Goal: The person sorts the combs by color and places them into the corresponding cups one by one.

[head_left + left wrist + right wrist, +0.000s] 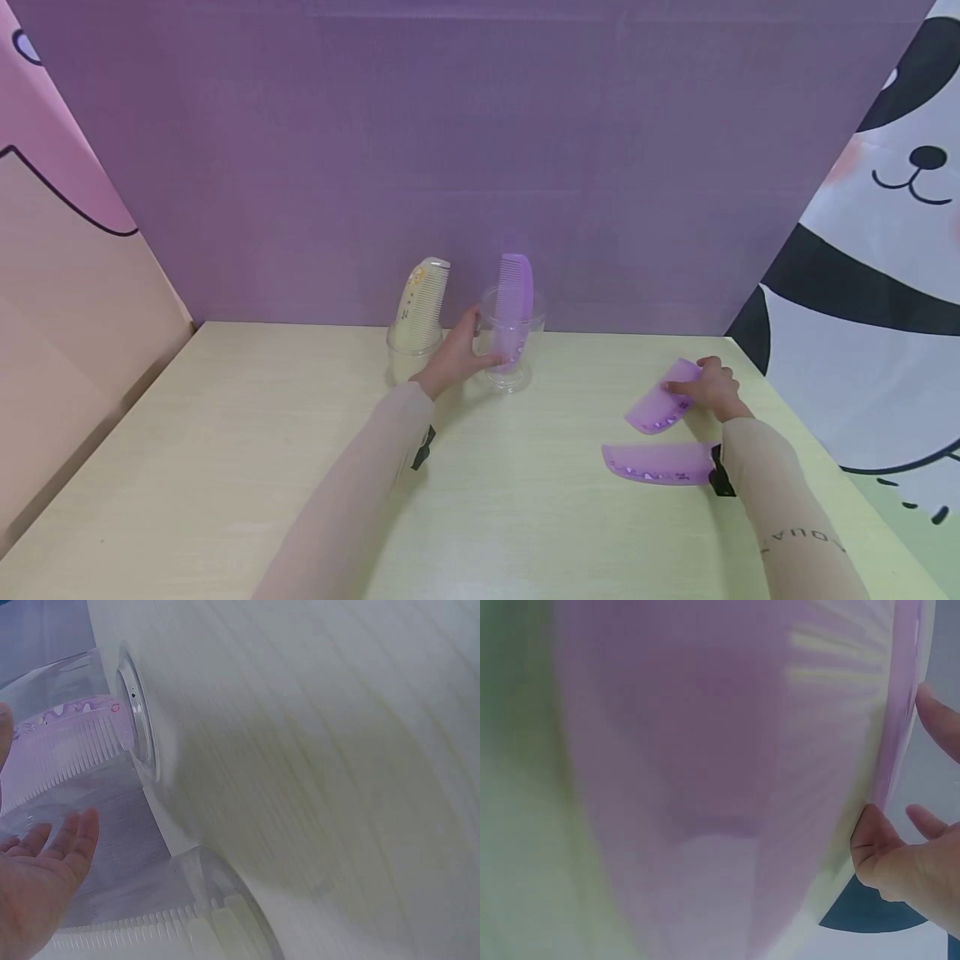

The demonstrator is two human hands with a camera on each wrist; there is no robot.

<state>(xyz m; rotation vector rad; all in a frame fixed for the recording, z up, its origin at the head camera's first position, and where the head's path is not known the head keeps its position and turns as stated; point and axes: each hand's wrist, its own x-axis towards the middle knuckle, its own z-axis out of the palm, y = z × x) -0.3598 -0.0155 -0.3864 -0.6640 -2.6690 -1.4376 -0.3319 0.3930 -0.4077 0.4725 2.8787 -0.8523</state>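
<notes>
My left hand (457,358) holds a clear footed plastic cup (507,382), thumb on its near side and fingers on its left. A purple comb (514,287) stands in that cup, teeth toward the left. Just left of the hand, a pale yellow comb (422,304) leans in a second clear cup (405,364). Over at the right, my right hand (716,389) pinches another purple comb (656,410) between thumb and fingers, its patterned edge low. Closer to me lies one more purple comb (656,464), large and blurred in the right wrist view.
Light wooden tabletop (525,533) spreads under everything. Behind the cups rises a purple backdrop (480,167). A panda-print panel (885,250) stands along the right edge, and a pink cartoon panel (67,250) along the left. My right sleeve overlaps the nearer comb's end.
</notes>
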